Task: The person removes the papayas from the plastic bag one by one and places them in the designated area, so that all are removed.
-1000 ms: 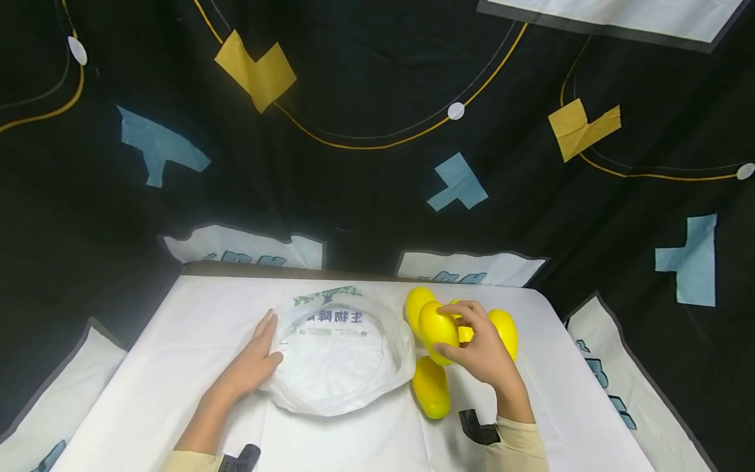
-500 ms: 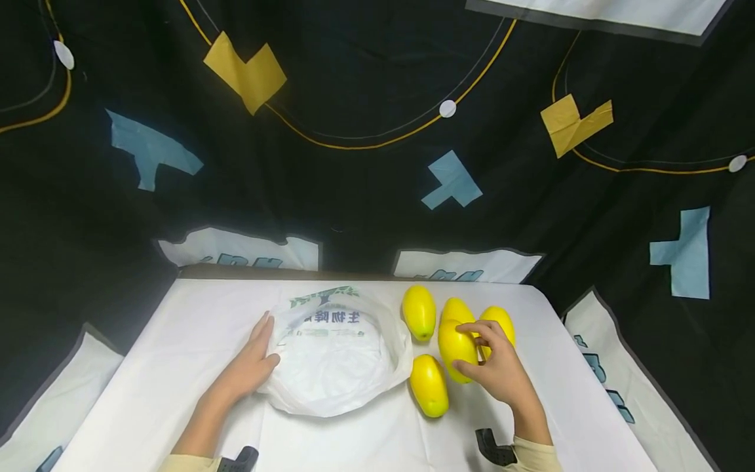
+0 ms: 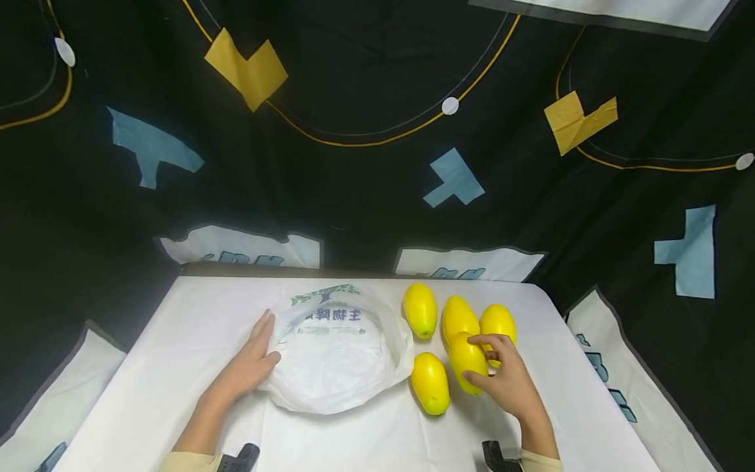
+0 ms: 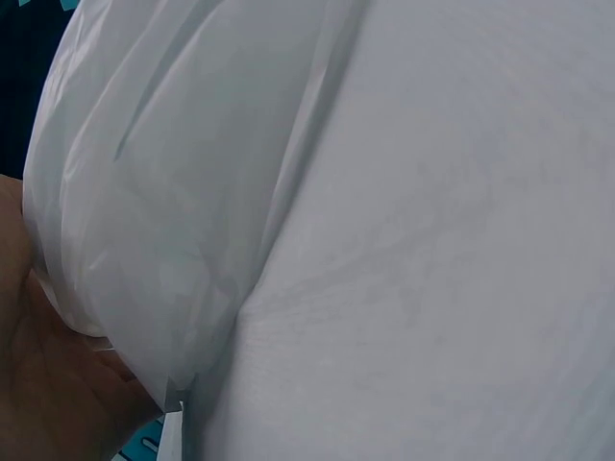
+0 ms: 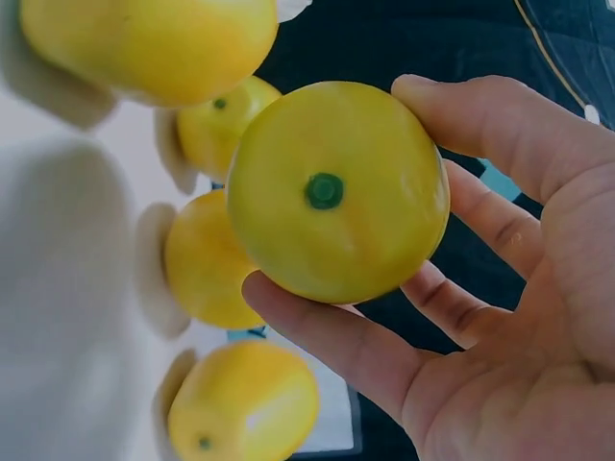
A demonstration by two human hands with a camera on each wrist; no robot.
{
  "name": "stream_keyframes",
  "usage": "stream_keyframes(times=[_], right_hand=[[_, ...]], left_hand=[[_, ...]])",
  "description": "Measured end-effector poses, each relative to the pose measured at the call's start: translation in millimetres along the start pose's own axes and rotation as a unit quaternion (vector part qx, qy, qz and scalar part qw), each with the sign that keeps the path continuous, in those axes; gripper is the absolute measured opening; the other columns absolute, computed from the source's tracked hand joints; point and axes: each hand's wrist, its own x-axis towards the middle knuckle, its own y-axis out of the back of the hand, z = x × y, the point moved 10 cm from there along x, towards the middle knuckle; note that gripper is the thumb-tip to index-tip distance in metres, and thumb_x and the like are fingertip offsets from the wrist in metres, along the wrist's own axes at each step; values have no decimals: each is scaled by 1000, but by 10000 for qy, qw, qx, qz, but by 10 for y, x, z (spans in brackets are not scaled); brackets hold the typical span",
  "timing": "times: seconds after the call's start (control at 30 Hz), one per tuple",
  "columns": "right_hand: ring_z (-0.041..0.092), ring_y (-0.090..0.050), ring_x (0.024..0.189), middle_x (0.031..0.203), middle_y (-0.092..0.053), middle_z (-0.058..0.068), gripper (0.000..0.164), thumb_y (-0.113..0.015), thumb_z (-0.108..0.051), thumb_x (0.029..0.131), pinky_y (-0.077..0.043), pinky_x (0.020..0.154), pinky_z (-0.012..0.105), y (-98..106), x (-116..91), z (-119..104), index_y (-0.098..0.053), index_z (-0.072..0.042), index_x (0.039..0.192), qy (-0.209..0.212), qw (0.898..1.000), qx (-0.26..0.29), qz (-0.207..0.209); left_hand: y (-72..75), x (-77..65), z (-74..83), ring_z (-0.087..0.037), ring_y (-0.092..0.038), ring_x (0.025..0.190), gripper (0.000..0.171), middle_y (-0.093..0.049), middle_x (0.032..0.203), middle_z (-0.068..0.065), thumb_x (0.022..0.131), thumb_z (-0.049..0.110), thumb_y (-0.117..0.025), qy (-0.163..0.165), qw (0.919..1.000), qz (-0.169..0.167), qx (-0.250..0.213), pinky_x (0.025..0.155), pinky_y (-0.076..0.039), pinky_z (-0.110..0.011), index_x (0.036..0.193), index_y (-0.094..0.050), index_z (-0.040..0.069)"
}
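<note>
My right hand (image 3: 510, 380) pinches a yellow mango (image 3: 466, 362) between thumb and fingers. In the right wrist view, this held mango (image 5: 332, 206) shows its green stem end to the camera. Left of centre on the table is a white plastic bag (image 3: 330, 400) with green and blue print, its mouth spread wide. My left hand (image 3: 253, 360) rests against the bag's left side, fingers straight. The left wrist view has the palm (image 4: 67, 384) against the bag's thin wall (image 4: 183, 182); its fingertips are out of that view.
Around the held mango lie several others: a far-left mango (image 3: 420, 311), a middle mango (image 3: 457, 314), a right mango (image 3: 498, 320) and a near mango (image 3: 430, 385) close to the bag's right edge. The white-covered table (image 3: 342, 446) meets a black curtain (image 3: 354, 203) behind.
My right hand has moved right and nearer to me with the mango, away from the bag, uncovering the far-left and middle mangoes. My left hand and the bag hold their place.
</note>
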Motion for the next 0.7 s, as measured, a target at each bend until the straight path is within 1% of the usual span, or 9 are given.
stream_keyframes(times=[0.2, 0.33, 0.43, 0.7], right_hand=[[28, -53, 110, 125, -47, 8, 59, -88, -11, 68, -48, 95, 51, 37, -116, 196, -61, -17, 120, -304, 9994, -144, 25], [31, -51, 113, 127, -45, 9, 59, -87, -12, 69, -47, 97, 52, 62, -165, 332, -60, -18, 121, -713, 9973, -198, 25], [34, -51, 113, 129, -43, 10, 60, -86, -13, 70, -48, 95, 53, 54, -186, 426, -60, -18, 123, -972, 9951, -203, -17], [33, -51, 111, 129, -43, 10, 60, -86, -10, 71, -49, 93, 51, -60, -221, 607, -60, -18, 124, -1200, 9925, -166, -141]], left_hand=[[-17, 14, 2, -42, 2, 146, 75, 5, 161, -20, 92, 4, -46, 29, 10000, -83, 28, 116, -5, -59, 153, -4, -5], [13, 25, 27, -43, 2, 146, 74, 5, 161, -22, 92, 3, -46, 5, 9999, -86, 77, 115, -5, -60, 153, -4, -6], [32, 28, 40, -42, 2, 146, 74, 4, 161, -22, 92, 3, -46, 1, 9999, -67, 78, 115, -5, -59, 153, -5, -7], [0, 13, 8, -43, 1, 146, 76, 4, 160, -23, 91, 3, -47, 40, 9999, -57, 74, 115, -6, -59, 153, -5, -6]])
